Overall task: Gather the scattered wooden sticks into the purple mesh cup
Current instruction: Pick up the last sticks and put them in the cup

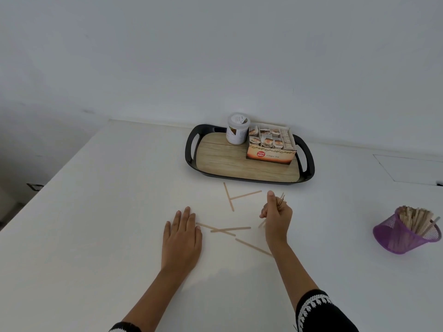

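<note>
Most sticks already stood in the purple mesh cup (405,236) at far right, the right hand (278,215) pinched several, the left hand (182,236) lay flat, fingers together, and five loose sticks (230,228) remained mid-frame.

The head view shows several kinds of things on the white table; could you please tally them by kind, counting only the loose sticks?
Loose wooden sticks lying on the table: 5
Purple mesh cup: 1
Tray: 1
Ginger tea box: 1
White jar: 1
Total: 9
The sticks gripped in the right hand and those in the cup are too bunched to count.
</note>
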A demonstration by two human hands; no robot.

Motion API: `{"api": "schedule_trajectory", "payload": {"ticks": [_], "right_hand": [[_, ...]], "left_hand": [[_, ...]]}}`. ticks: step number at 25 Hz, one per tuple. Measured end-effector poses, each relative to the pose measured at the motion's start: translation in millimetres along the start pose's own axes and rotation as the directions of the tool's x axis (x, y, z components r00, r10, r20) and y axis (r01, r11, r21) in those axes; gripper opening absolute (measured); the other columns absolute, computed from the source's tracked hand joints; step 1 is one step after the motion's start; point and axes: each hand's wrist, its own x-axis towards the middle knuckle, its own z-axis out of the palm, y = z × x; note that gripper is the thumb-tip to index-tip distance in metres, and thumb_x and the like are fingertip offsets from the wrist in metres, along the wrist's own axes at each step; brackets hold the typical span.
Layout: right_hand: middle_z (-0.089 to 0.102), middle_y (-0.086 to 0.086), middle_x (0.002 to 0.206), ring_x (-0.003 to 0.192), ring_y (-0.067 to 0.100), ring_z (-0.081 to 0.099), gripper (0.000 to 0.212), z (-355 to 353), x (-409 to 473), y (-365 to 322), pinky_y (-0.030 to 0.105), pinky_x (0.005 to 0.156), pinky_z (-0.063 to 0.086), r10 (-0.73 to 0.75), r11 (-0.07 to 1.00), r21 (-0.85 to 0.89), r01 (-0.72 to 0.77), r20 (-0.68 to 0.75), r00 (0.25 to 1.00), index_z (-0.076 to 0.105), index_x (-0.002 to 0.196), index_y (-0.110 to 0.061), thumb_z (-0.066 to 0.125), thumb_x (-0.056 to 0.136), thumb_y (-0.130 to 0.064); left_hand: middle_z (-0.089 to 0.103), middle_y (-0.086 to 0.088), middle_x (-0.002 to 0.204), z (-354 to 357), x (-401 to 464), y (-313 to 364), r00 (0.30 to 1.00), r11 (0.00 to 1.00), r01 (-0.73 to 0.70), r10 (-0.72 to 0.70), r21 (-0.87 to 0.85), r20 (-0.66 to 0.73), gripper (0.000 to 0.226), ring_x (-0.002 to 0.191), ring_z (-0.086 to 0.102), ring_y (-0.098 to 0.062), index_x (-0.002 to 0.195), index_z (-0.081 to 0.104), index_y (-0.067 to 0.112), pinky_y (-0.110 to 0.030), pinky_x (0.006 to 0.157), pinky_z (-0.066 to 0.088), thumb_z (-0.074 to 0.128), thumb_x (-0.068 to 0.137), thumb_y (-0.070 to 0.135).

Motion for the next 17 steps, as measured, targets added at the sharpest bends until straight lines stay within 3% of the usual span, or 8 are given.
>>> {"api": "schedule_trajectory", "payload": {"ticks": [4, 7, 10, 12, 14, 17], "right_hand": [[0.038, 0.008, 0.044, 0.043, 0.017, 0.036, 0.061, 5.7, -6.0, 9.9, 0.028, 0.073, 0.050, 0.031, 0.998, -0.049, -0.032, -0.013, 0.999, 0.033, 0.053, 0.006, 0.051, 0.096, -0.033], [0.029, 0.005, 0.047, 0.043, 0.014, 0.027, 0.057, 9.2, -10.2, 9.7, 0.026, 0.048, 0.034, 0.104, 0.987, -0.119, -0.108, -0.038, 0.994, 0.029, 0.053, -0.009, 0.050, 0.093, -0.043], [0.028, 0.001, 0.051, 0.046, 0.013, 0.025, 0.050, 8.6, -5.4, 5.8, 0.026, 0.045, 0.025, 0.310, 0.937, -0.153, -0.313, -0.040, 0.950, 0.029, 0.056, -0.018, 0.054, 0.091, -0.043], [0.031, -0.003, 0.048, 0.042, 0.011, 0.027, 0.042, 4.4, 0.2, 0.4, 0.024, 0.042, 0.026, 0.530, 0.841, -0.162, -0.517, 0.053, 0.846, 0.036, 0.060, -0.019, 0.061, 0.088, -0.038], [0.038, -0.005, 0.045, 0.038, 0.009, 0.031, 0.030, 1.1, 2.8, -8.5, 0.023, 0.041, 0.030, 0.701, 0.713, -0.204, -0.671, 0.186, 0.688, 0.048, 0.068, -0.016, 0.066, 0.086, -0.032], [0.053, 0.004, 0.059, 0.047, 0.014, 0.047, 0.028, 2.3, -0.9, -22.5, 0.027, 0.050, 0.044, 0.790, 0.603, -0.234, -0.762, 0.307, 0.531, 0.054, 0.088, -0.008, 0.066, 0.086, -0.033]], "left_hand": [[0.019, 0.000, 0.159, 0.6, -0.3, 1.7, 1.000, 1.000, 0.003, -0.003, -0.011, -0.003, 0.049, 0.147, 0.012, -0.019, 0.148, 0.032, 0.016, -0.039, 0.118, 0.008, 0.028, 0.101, 0.029], [0.021, 0.000, 0.159, 0.7, 0.5, 0.3, 1.000, 1.000, 0.001, -0.001, -0.003, -0.008, 0.048, 0.147, 0.013, -0.019, 0.147, 0.033, 0.015, -0.040, 0.118, 0.009, 0.029, 0.101, 0.028], [0.020, 0.000, 0.159, 0.3, -0.6, 0.4, 1.000, 1.000, 0.004, -0.004, -0.016, 0.003, 0.048, 0.147, 0.013, -0.019, 0.147, 0.033, 0.016, -0.040, 0.118, 0.009, 0.029, 0.101, 0.028], [0.021, 0.001, 0.159, -0.7, -1.3, 0.7, 1.000, 0.999, -0.006, 0.006, -0.042, 0.000, 0.047, 0.147, 0.013, -0.018, 0.147, 0.034, 0.016, -0.039, 0.118, 0.008, 0.030, 0.101, 0.028], [0.031, 0.000, 0.155, -5.6, -0.4, 1.3, 1.000, 0.988, 0.007, -0.009, -0.153, -0.014, 0.045, 0.145, 0.020, -0.017, 0.145, 0.037, 0.016, -0.038, 0.118, 0.009, 0.034, 0.101, 0.025], [0.057, 0.001, 0.133, -18.5, -0.2, 1.8, 0.990, 0.837, 0.047, -0.113, -0.545, -0.088, 0.035, 0.127, 0.048, -0.019, 0.133, 0.049, 0.013, -0.040, 0.112, 0.027, 0.044, 0.099, 0.012]]}}
